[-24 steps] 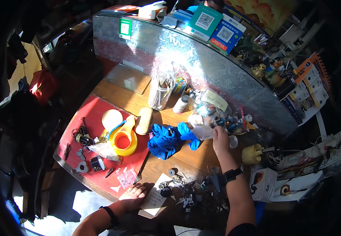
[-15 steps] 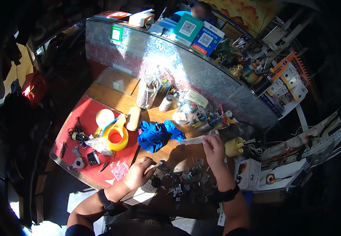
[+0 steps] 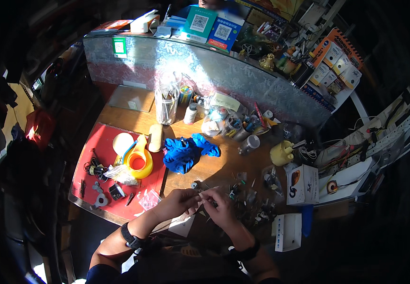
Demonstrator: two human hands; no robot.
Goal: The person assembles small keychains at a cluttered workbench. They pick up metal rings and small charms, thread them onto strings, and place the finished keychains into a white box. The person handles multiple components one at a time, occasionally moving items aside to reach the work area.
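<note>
My left hand point(image 3: 180, 201) and my right hand point(image 3: 218, 204) meet over the near edge of the wooden table. The fingers of both are pinched together at the tips. Between them is a small pale piece whose kind I cannot make out. Just beyond the fingertips stands a small round container point(image 3: 195, 185). A white sheet of paper point(image 3: 182, 226) lies partly under my left hand. Many tiny dark and metal parts point(image 3: 261, 210) are scattered to the right of my right hand. Farther off, a crumpled blue cloth point(image 3: 181, 154) rests on the table.
On the left, a red mat point(image 3: 105, 137) carries a yellow tape dispenser point(image 3: 140, 161), cables and a pink plastic bag point(image 3: 149, 200). Jars and a bag of supplies point(image 3: 221, 116) line the curved partition point(image 3: 134, 61). An open white box point(image 3: 287, 232) sits at right, near a yellow pot point(image 3: 280, 152).
My right hand has come down and left from beside the blue cloth, where it held a clear plastic strip. My left hand has moved right, and both now meet. The view has shifted.
</note>
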